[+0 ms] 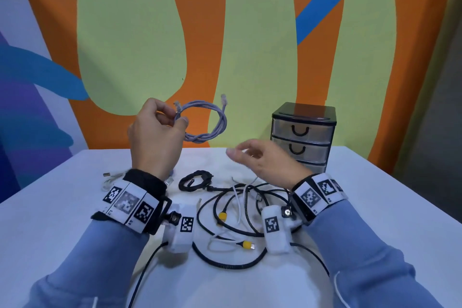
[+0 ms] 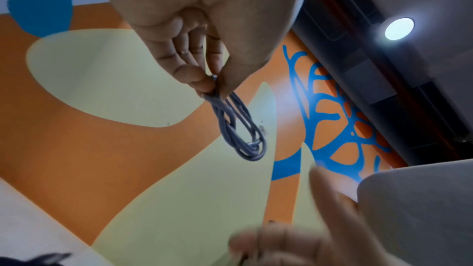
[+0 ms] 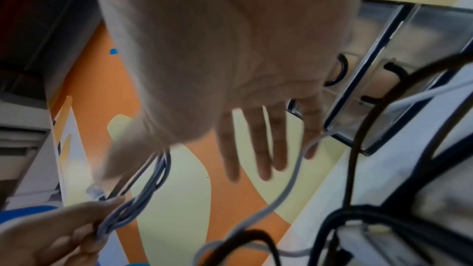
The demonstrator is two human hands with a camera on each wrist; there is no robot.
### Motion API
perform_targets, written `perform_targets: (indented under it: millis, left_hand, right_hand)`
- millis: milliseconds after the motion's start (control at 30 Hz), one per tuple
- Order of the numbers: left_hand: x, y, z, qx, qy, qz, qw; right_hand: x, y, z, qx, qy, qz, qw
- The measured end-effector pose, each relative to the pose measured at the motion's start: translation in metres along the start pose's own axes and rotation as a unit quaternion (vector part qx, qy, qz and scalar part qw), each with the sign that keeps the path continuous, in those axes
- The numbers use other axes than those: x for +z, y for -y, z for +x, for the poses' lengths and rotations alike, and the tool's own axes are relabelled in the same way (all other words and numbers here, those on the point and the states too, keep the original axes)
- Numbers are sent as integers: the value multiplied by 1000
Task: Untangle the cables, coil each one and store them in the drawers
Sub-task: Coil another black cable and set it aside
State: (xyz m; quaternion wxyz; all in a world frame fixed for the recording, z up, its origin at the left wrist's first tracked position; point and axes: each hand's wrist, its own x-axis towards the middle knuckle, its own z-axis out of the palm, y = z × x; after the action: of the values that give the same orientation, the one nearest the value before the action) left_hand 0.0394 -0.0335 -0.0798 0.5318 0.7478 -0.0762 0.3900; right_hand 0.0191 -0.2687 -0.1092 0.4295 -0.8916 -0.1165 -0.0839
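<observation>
Above the table's [image 1: 375, 207] far edge, the left hand [image 1: 156, 132] pinches the coiled cable [image 1: 207, 120]; the right hand [image 1: 265, 160] hovers relaxed, empty, near the drawers [image 1: 302, 137] at the far right corner. Left wrist: fingers [image 2: 194, 76] clamp the coil [image 2: 238, 128]. Right wrist: fingers [image 3: 258, 149] spread, blurred, holding nothing.

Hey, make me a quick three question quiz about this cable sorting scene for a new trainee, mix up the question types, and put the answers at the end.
1. True or false: the left hand holds a coiled purple cable.
2. Multiple choice: the right hand is A) gripping a drawer handle, B) open and holding nothing, C) pinching a yellow plug.
3. Fill in: all the visible drawers of the drawer unit are ____.

Key: 1 true; 2 B; 3 closed.
</observation>
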Motion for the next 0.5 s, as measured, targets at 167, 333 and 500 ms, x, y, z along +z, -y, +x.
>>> perform_targets:
  millis: [167,333,500]
  left_hand:
    - [-15,20,18,-18,49,88,995]
    - [-22,30,43,-27,158,238,958]
    - [-5,44,63,-66,236,316,916]
  right_hand:
    - [1,-14,2,72,126,-123,982]
    - [2,-17,5,118,148,-145,971]
    - [1,-22,3,150,127,-142,970]
